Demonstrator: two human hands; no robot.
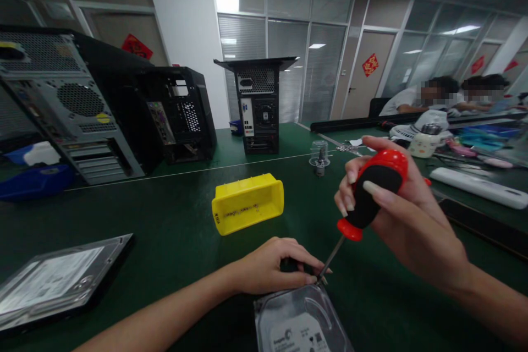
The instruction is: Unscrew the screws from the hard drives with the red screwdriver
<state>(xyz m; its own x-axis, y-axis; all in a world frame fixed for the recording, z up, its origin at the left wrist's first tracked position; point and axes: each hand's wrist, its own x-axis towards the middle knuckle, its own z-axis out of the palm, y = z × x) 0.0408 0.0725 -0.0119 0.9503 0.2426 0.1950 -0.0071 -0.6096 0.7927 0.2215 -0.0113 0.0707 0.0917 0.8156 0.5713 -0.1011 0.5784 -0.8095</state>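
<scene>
A red and black screwdriver [373,187] is gripped in my right hand [421,220], its shaft slanting down to the left. The tip meets the far right corner of a silver hard drive [299,319], whose near part is cut off by the bottom edge of the view. At that same corner, my left hand [276,267] has its fingers closed near the screwdriver tip. What those fingers pinch, if anything, is too small to make out. Beyond my left hand, a yellow plastic bin [247,203] lies with its opening facing me. Another hard drive [61,275] is at the left.
Computer cases [259,104] stand along the back and left, with a blue bin [37,181] at far left. Behind my right hand are a clear plastic container [319,154], a white bar-shaped device [480,187] and clutter. Other people [437,96] sit at back right.
</scene>
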